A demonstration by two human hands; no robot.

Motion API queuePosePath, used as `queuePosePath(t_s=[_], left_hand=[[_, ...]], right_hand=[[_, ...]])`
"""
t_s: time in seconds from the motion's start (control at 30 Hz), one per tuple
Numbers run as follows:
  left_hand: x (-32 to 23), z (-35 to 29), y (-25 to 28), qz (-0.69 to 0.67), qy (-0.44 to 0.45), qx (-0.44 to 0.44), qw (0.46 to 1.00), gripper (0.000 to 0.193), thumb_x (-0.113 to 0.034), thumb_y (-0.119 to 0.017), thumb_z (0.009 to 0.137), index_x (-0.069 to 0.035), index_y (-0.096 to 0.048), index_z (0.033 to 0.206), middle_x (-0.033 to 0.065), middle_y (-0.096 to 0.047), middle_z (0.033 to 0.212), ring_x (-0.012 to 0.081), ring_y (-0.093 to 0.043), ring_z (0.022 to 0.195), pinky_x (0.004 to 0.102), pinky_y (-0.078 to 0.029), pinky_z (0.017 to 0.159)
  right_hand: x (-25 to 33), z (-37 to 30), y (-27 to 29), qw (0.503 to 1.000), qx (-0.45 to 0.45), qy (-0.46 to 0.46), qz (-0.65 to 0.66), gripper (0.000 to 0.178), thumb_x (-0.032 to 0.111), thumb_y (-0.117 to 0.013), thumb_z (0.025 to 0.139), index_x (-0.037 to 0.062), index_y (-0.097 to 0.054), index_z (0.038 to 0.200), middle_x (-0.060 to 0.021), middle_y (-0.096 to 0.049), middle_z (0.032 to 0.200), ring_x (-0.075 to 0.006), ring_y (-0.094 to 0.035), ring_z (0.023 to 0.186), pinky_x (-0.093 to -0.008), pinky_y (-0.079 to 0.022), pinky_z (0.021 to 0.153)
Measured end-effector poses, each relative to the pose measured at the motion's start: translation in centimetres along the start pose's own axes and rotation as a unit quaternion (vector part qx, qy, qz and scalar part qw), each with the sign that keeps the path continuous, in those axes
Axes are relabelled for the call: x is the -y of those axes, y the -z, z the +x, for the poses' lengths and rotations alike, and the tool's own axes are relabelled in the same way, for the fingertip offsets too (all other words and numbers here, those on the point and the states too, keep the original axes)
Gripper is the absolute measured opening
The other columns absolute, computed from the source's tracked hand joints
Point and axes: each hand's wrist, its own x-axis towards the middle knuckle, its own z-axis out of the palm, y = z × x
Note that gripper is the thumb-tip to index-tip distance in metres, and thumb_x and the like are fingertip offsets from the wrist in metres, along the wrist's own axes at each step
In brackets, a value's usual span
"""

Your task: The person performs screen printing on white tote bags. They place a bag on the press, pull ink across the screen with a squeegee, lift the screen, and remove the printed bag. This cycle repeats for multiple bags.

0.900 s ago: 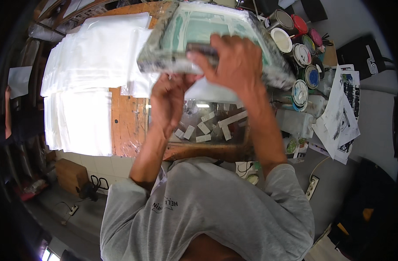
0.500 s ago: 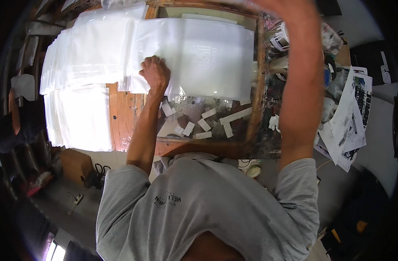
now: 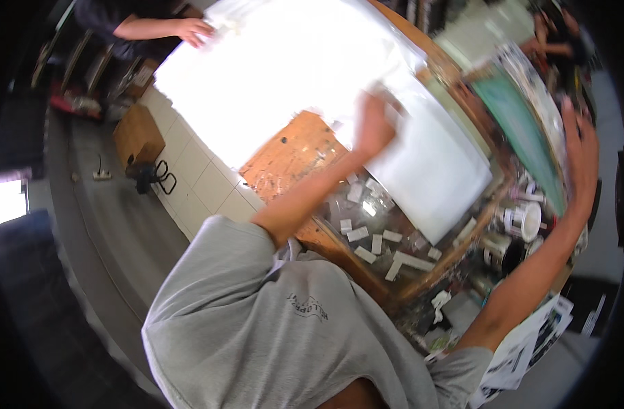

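My left hand [image 3: 376,126] is smeared by motion over the left part of a translucent white plastic sheet [image 3: 434,163]; whether its fingers grip anything cannot be made out. That sheet lies on a wood-framed work surface [image 3: 393,296]. To the right, my right hand [image 3: 582,146] is raised with its fingers stretched out, against or close beside the outer edge of a tilted framed panel with a green face [image 3: 513,112]. Bright white sheets [image 3: 257,82], washed out by glare, spread over the far left of the table.
Another person's hand [image 3: 194,31] rests at the sheets' far left edge. Several small white blocks [image 3: 376,243] lie at the near side. A white tub [image 3: 523,221] and a dark can [image 3: 499,252] stand at right, above loose printed papers [image 3: 523,347]. A cardboard box [image 3: 138,133] is on the floor.
The view has swung round, so the table appears slanted. My right hand has come from the far edge to the right side, where the green panel now shows. My left hand stays over the sheets, blurred.
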Motion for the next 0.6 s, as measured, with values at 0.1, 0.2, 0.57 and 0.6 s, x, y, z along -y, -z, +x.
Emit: queuePosePath(t_s=[0.1, 0.2, 0.57, 0.6], left_hand=[[-8.2, -10.7, -8.9, -0.092, -0.029, 0.125, 0.987, 0.031, -0.019, -0.079, 0.082, -0.003, -0.059, 0.1, 0.0272, -0.049, 0.136, 0.0453, -0.041, 0.137, 0.053, -0.031, 0.118], [-8.7, -17.1, -11.5, 0.08, -0.105, 0.319, 0.938, 0.041, -0.033, -0.07, 0.092, 0.0, -0.064, 0.117, 0.0259, -0.04, 0.15, 0.0453, -0.029, 0.145, 0.0636, -0.018, 0.121], [-11.2, -10.6, -10.2, -0.027, 0.025, 0.269, 0.962, 0.016, -0.03, -0.077, 0.086, -0.018, -0.072, 0.094, 0.0163, -0.058, 0.144, 0.0457, -0.031, 0.149, 0.0844, -0.004, 0.107], [-11.9, -10.6, -9.4, 0.022, 0.049, 0.401, 0.914, 0.022, -0.038, -0.071, 0.091, -0.018, -0.073, 0.102, 0.0174, -0.047, 0.154, 0.0465, -0.019, 0.153, 0.0838, 0.0, 0.109]], right_hand=[[0.7, 0.6, 0.1, 0.998, 0.059, -0.015, 0.022, 0.071, 0.061, -0.054, 0.099, -0.0056, -0.071, 0.116, -0.0222, -0.072, 0.112, -0.0321, -0.065, 0.107, -0.0373, -0.044, 0.102], [2.0, -0.6, 0.4, 0.998, 0.054, -0.021, 0.021, 0.07, 0.06, -0.054, 0.099, -0.0056, -0.07, 0.118, -0.022, -0.072, 0.114, -0.0321, -0.065, 0.107, -0.0375, -0.044, 0.102], [5.2, -3.0, 0.3, 0.999, 0.027, -0.02, 0.028, 0.071, 0.067, -0.057, 0.092, -0.0011, -0.076, 0.092, -0.0254, -0.073, 0.091, -0.0388, -0.071, 0.087, -0.0495, -0.053, 0.078], [3.9, -2.2, -0.4, 1.0, 0.0, 0.018, -0.009, 0.076, 0.068, -0.055, 0.092, -0.0049, -0.075, 0.085, -0.0263, -0.073, 0.089, -0.0401, -0.071, 0.087, -0.0483, -0.054, 0.082]])
